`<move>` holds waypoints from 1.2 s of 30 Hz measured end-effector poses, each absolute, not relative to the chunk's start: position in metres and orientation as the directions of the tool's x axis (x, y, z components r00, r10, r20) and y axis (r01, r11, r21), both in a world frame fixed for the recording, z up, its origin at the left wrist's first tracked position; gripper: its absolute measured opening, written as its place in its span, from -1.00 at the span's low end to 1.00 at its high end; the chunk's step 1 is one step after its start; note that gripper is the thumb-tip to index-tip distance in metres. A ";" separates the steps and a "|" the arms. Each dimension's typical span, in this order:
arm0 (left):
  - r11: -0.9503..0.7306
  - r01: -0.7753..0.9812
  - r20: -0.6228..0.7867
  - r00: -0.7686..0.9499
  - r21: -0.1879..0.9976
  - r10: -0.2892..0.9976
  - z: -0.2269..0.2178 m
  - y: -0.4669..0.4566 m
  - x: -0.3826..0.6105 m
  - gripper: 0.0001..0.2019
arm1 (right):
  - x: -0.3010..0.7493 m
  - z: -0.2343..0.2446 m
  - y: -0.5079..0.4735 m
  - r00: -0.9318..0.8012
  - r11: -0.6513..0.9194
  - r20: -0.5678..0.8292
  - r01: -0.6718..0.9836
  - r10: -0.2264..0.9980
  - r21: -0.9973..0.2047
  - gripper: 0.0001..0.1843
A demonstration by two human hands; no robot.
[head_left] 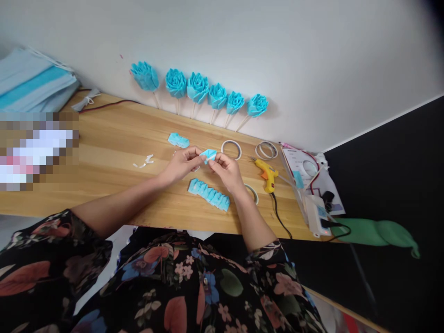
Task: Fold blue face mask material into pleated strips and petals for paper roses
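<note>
Between my two hands, above the middle of the wooden table [114, 152], is a small folded piece of blue paper or fabric [209, 155] with a white strip on it. My left hand [183, 163] pinches its left side, and my right hand [226, 170] pinches its right side. Just below them lies a row of several overlapping folded blue pieces [209, 194]. A shorter stack of folded blue pieces [178, 139] rests beyond my left hand. Curled white scraps [144, 161] lie to the left.
Several blue flowers on sticks [198, 88] lean against the wall. Tape rolls [231, 142] and a yellow glue gun [267, 175] with a cord lie to the right. A white power strip [316, 215] sits at the right edge; blue sheets [34, 83] are piled far left.
</note>
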State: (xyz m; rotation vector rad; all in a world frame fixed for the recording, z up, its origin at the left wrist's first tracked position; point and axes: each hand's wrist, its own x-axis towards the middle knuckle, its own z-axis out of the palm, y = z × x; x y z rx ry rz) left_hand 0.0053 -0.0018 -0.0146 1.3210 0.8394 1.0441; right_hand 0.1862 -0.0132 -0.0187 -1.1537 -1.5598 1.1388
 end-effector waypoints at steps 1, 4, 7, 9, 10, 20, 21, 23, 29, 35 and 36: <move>-0.041 -0.119 0.080 0.339 0.992 0.938 -0.014 -0.002 0.005 -0.73 | 0.186 -0.019 -0.013 -0.192 0.158 0.121 0.189 0.974 -0.969 -0.60; -0.016 -0.120 0.055 0.337 0.993 0.940 -0.015 -0.002 0.005 -0.76 | 0.186 -0.017 -0.013 -0.174 0.145 0.115 0.172 0.978 -0.974 -0.67; 0.008 -0.141 0.040 0.333 0.990 0.942 -0.016 -0.002 0.006 -0.77 | 0.186 -0.016 -0.014 -0.165 0.133 0.107 0.156 0.980 -0.979 -0.69; 0.017 -0.168 0.041 0.337 0.986 0.941 -0.018 -0.001 0.006 -0.75 | 0.186 -0.015 -0.014 -0.163 0.128 0.104 0.145 0.981 -0.981 -0.68; 0.024 -0.184 0.042 0.341 0.983 0.939 -0.018 -0.001 0.006 -0.74 | 0.186 -0.015 -0.014 -0.162 0.127 0.104 0.140 0.981 -0.982 -0.68; 0.014 -0.202 0.054 0.326 0.979 0.944 -0.018 0.000 0.005 -0.72 | 0.188 -0.018 -0.012 -0.231 0.150 0.126 0.089 0.965 -0.985 -0.70; 0.010 -0.192 0.055 0.328 0.981 0.943 -0.018 0.000 0.005 -0.72 | 0.188 -0.019 -0.012 -0.234 0.156 0.129 0.098 0.964 -0.983 -0.70; -0.002 -0.179 0.060 0.320 0.984 0.945 -0.018 0.001 0.005 -0.74 | 0.188 -0.019 -0.012 -0.229 0.163 0.130 0.130 0.965 -0.978 -0.68; -0.257 -0.124 0.272 0.127 0.959 0.954 -0.017 -0.001 0.008 -0.81 | 0.187 -0.020 -0.011 -0.111 0.166 0.145 0.203 0.983 -0.965 -0.65; -0.417 0.172 0.388 0.178 0.892 0.904 -0.018 -0.007 0.008 -0.94 | 0.185 -0.021 -0.013 -0.117 0.201 0.175 0.261 0.978 -0.944 -0.69; -0.420 0.203 0.386 0.185 0.885 0.904 -0.019 -0.007 0.008 -0.94 | 0.185 -0.021 -0.013 -0.120 0.213 0.186 0.278 0.975 -0.936 -0.70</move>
